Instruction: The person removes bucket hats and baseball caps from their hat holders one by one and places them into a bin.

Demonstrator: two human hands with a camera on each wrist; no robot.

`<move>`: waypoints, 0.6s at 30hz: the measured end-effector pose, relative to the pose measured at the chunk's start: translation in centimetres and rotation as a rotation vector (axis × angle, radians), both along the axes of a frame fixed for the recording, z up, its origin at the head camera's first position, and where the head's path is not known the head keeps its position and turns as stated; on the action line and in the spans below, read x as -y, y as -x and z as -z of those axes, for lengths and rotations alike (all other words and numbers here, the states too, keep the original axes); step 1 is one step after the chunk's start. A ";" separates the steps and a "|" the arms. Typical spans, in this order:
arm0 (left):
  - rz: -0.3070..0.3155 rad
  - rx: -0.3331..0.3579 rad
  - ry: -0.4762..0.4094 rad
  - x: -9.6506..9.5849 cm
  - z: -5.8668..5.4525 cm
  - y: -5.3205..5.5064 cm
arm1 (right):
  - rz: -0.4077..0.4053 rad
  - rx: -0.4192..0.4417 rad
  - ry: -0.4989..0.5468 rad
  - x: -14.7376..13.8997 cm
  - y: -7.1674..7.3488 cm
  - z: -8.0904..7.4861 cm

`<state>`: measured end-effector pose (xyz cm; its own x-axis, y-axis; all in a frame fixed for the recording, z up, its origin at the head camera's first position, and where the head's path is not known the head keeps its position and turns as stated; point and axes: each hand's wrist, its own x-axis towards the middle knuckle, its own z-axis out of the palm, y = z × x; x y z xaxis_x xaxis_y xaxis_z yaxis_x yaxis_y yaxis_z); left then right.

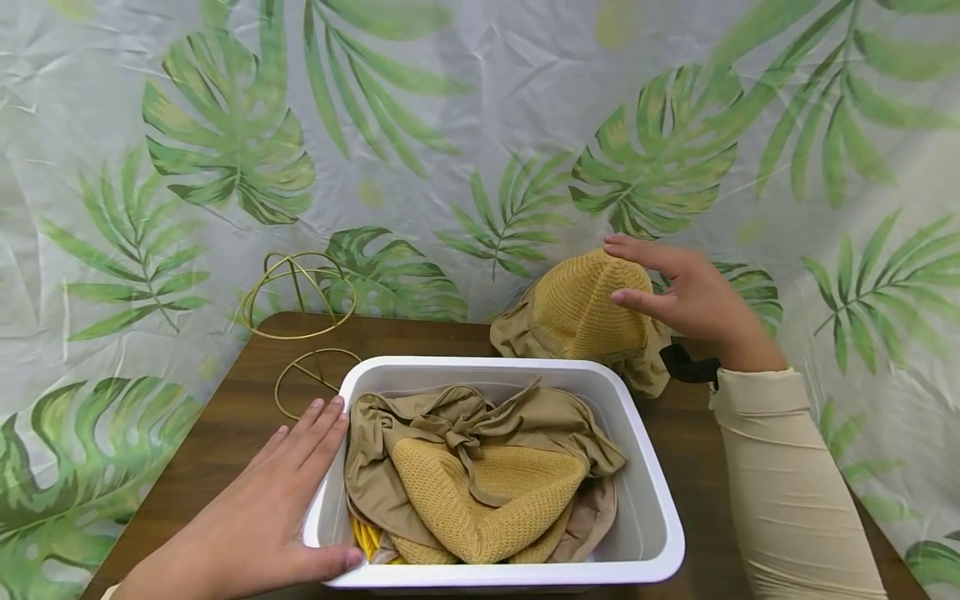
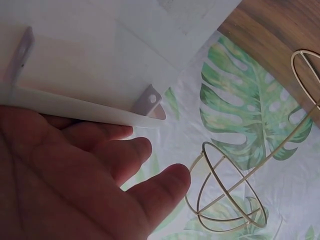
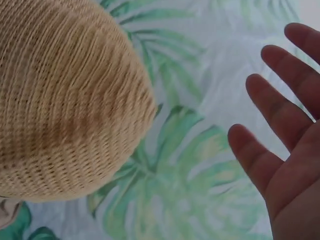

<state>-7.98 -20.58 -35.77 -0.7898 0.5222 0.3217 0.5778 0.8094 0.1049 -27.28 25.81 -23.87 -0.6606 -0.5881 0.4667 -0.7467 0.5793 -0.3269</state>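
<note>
A sun hat (image 1: 592, 304) with a yellow woven crown and khaki cloth brim stands behind the white plastic tub (image 1: 660, 517); whatever supports it is hidden. My right hand (image 1: 686, 296) is beside its crown, and in the right wrist view the spread fingers (image 3: 277, 107) are apart from the weave. Inside the tub lies a second hat (image 1: 487, 492), its crown dented and its khaki tie knotted on top. My left hand (image 1: 262, 492) rests against the tub's left rim with fingers extended; the left wrist view has them along the rim's underside.
A gold wire stand (image 1: 300, 329) with round hoops is at the table's back left. Yellow cord-like strands (image 1: 366, 537) poke out in the tub's lower left corner. The brown wooden table (image 1: 202, 467) backs onto a leaf-printed curtain (image 1: 510, 100).
</note>
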 end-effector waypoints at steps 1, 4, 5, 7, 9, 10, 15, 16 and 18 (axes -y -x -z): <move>0.001 -0.001 0.001 0.0 0.0 0.0 | 0.006 0.003 0.015 -0.3 0.2 0.1; 0.002 0.000 -0.001 0.0 0.0 0.0 | 0.041 0.035 0.057 -1.0 0.9 0.4; 0.001 0.002 -0.002 0.0 0.0 0.0 | 0.056 0.052 0.074 -1.1 1.2 0.6; -0.003 0.008 -0.003 0.0 0.0 0.0 | 0.086 0.088 0.107 -1.4 1.9 1.1; -0.004 0.011 -0.006 -0.1 0.0 -0.1 | 0.107 0.116 0.133 -1.6 2.8 1.7; -0.005 0.013 -0.008 -0.1 0.0 -0.1 | 0.114 0.130 0.143 -1.7 3.2 1.9; -0.002 0.014 -0.018 -0.1 0.0 -0.1 | 0.111 0.190 0.186 -2.1 5.3 3.1; 0.001 0.012 -0.020 -0.1 0.0 -0.1 | 0.114 0.200 0.194 -2.2 5.6 3.3; 0.005 0.004 -0.020 -0.1 0.0 -0.1 | 0.128 0.222 0.195 -2.4 6.2 3.6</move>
<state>-7.88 -20.50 -35.75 -0.7886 0.5197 0.3287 0.5815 0.8041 0.1235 -33.48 28.25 -27.42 -0.8216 -0.4076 0.3985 -0.5699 0.5741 -0.5879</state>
